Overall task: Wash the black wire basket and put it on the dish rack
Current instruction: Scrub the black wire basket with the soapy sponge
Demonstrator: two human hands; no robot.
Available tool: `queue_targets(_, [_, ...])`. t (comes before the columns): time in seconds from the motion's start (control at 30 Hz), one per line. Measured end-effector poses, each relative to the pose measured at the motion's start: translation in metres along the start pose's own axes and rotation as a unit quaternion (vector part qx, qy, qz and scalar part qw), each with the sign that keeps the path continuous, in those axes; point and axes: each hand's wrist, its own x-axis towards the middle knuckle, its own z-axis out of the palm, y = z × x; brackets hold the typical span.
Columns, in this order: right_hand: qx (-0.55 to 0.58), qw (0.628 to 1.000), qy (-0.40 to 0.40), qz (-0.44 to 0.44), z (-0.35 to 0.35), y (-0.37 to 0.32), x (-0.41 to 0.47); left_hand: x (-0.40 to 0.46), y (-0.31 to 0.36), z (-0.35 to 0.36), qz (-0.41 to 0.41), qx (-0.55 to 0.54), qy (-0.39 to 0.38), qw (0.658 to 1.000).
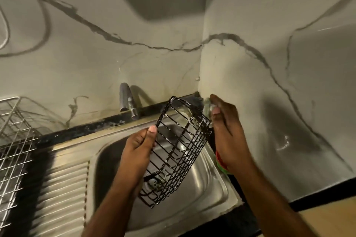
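Observation:
A black wire basket [175, 150], streaked with white suds, hangs tilted over the steel sink [215, 188]. My left hand [137, 146] grips its left long rim, thumb on top. At the basket's far right corner my right hand [223, 127] holds a pale soapy scrubber [207, 105] against the wires. The silver wire dish rack [13, 136] stands at the left edge of the view, only partly seen.
A chrome tap [127, 100] curves over the sink's back edge. A ribbed steel draining board [63, 194] lies between sink and rack. A red and green object [221, 163] sits by the sink's right rim, partly behind my right wrist. Marble walls meet in a corner behind.

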Motion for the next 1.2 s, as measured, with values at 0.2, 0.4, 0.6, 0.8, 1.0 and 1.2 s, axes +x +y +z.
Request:
queue_targets(0.2, [-0.128, 0.981, -0.032, -0.142, -0.003, 0.01, -0.017, 0.002, 0.003, -0.001, -0.024, -0.037, 0.009, 0.999])
queue_targets(0.4, [0.026, 0.997, -0.025, -0.064, -0.021, -0.012, -0.001, -0.003, 0.007, -0.006, -0.029, -0.008, -0.001, 1.0])
queue_targets(0.6, [0.005, 0.985, -0.023, -0.17, -0.009, -0.018, -0.01, -0.002, 0.01, -0.01, -0.043, -0.017, -0.002, 0.999])
queue_targets(0.8, [-0.021, 0.974, 0.039, -0.224, 0.001, -0.018, -0.009, -0.002, 0.009, -0.021, -0.043, -0.025, -0.005, 0.999])
queue_targets(1.0, [-0.08, 0.958, -0.03, -0.275, 0.011, -0.021, -0.008, -0.003, 0.006, -0.026, -0.05, -0.022, 0.001, 0.999])
queue_targets(1.2, [-0.09, 0.98, -0.002, -0.177, 0.01, -0.007, -0.01, -0.002, 0.0, -0.028, -0.057, -0.03, 0.01, 0.998])
